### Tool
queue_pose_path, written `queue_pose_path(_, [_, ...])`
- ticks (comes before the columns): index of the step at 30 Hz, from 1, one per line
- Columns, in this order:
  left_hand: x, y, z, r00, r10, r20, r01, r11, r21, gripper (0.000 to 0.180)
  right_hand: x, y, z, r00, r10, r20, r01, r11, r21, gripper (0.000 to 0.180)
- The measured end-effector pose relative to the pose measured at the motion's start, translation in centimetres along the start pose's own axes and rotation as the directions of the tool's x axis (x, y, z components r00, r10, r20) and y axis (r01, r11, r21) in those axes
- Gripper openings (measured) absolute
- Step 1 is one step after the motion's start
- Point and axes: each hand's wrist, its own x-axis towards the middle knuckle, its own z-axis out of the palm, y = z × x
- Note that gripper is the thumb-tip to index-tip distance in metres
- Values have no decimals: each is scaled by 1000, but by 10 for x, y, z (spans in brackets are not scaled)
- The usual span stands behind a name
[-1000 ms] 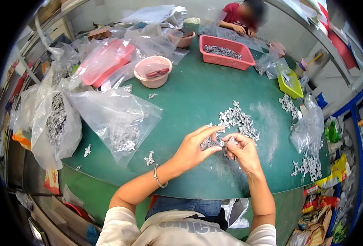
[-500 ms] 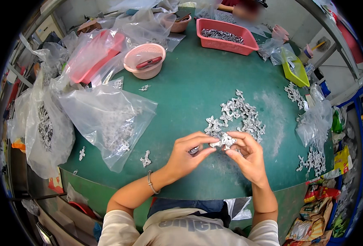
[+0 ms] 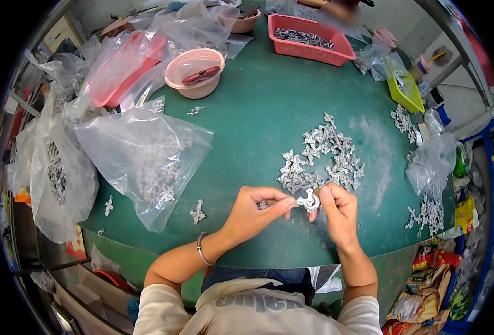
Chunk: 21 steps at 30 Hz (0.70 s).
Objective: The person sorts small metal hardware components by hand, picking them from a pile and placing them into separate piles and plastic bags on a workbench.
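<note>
A small silver-grey metal casting (image 3: 309,200) with a rounded, ring-like end is held between my two hands over the near part of the table. My left hand (image 3: 258,211) pinches its left side between thumb and fingers; something greyish also shows within the curled fingers, too small to make out. My right hand (image 3: 339,213) is closed on the right side, thumb on top. Just beyond my hands lies a loose pile of similar castings (image 3: 328,148). A single casting (image 3: 198,211) rests to the left of my left forearm.
A clear plastic bag of castings (image 3: 157,167) lies on the green table (image 3: 252,128) at left. Farther back are a pink bowl (image 3: 194,86) with a red-handled tool and a pink tray (image 3: 314,53) of metal parts. At right stands a yellow-green basket (image 3: 406,94); another person sits beyond.
The casting has been turned, so its ring-like end now shows. My right hand's fingers have curled in closer around it, with the thumb raised onto its top.
</note>
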Motion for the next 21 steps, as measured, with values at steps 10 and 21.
queue_pose_path(10, [-4,1,-4,984,-121,129,134,985,-104,22,-2,1,2,1000,-13,-24,14,999,50,33])
queue_pose_path(21, [3,-20,2,776,-511,370,627,687,-367,43,4,13,6,964,-256,75,249,765,-593,11])
